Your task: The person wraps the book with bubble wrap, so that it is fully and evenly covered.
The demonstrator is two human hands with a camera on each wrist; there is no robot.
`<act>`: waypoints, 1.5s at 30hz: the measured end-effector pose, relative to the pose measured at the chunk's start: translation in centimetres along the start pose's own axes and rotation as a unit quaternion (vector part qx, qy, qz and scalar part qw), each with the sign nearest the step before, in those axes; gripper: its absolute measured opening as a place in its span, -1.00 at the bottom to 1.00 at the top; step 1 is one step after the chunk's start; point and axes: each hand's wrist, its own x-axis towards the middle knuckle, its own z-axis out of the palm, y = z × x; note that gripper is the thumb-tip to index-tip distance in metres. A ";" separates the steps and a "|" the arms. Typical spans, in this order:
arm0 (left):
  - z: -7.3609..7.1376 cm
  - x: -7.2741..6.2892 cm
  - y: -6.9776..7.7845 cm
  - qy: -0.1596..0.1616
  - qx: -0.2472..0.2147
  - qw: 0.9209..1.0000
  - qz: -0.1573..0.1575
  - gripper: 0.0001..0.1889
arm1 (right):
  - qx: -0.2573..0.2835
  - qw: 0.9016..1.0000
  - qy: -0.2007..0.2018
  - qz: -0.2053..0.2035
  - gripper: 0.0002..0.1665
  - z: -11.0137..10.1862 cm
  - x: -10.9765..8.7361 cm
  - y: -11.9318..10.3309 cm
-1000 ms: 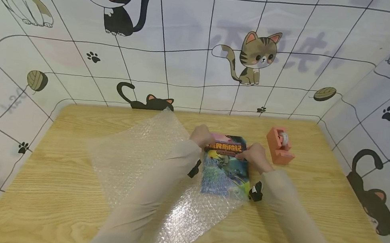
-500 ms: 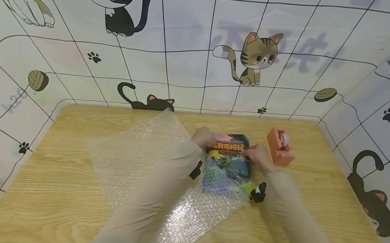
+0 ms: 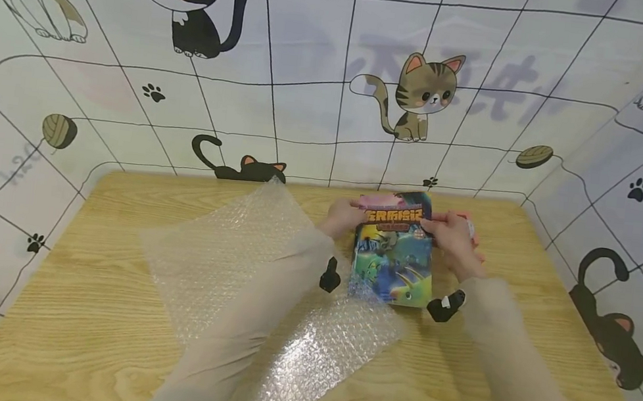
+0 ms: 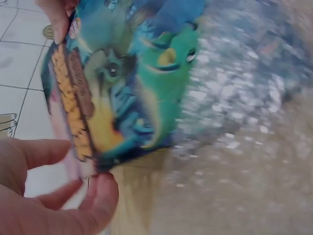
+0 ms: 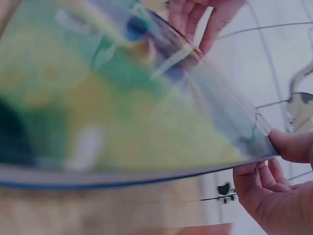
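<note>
Near the back of the worktop (image 3: pixel 80 279), right of its middle, the colourful book (image 3: pixel 393 255) is held up by both hands. Compared with half a second ago, it has shifted back and to the right, and its picture shows more plainly because less of it lies behind the bubble wrap (image 3: pixel 232 250). The right hand (image 3: pixel 453 238) has travelled with it and now blocks most of the pink tape dispenser (image 3: pixel 475 236), which was in full view before; the bubble wrap lies about where it was.

The fingers of the left hand (image 3: pixel 345 215) pinch the book's left side near the top, and those of the right hand pinch the opposite side, also near the top. Seen from the head, the book's top edge reaches up to the worktop's back edge, close to the cat-patterned wall (image 3: pixel 307 113). Its lower left corner still sits behind the bubble wrap, whose far corner also comes up to that back edge. On the right there is little open room beside the dispenser, while wood stretches widely from the right sleeve (image 3: pixel 523 362) to the right edge, and from the bubble wrap to the left edge.
</note>
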 end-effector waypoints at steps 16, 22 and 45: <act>-4.8 1.6 1.9 -0.025 -0.193 0.975 0.108 -0.39 | 0.130 0.991 0.005 0.004 -0.60 -2.0 -1.0 -7.3; -7.8 0.2 3.7 -0.020 -0.186 0.976 0.112 -0.40 | 0.150 0.989 0.003 -0.010 -0.65 -1.9 -1.3 -9.7; -19.2 -6.5 -3.6 -0.022 -0.163 0.985 0.046 -0.36 | 0.204 0.966 -0.158 -0.013 -0.79 9.5 -3.6 -11.1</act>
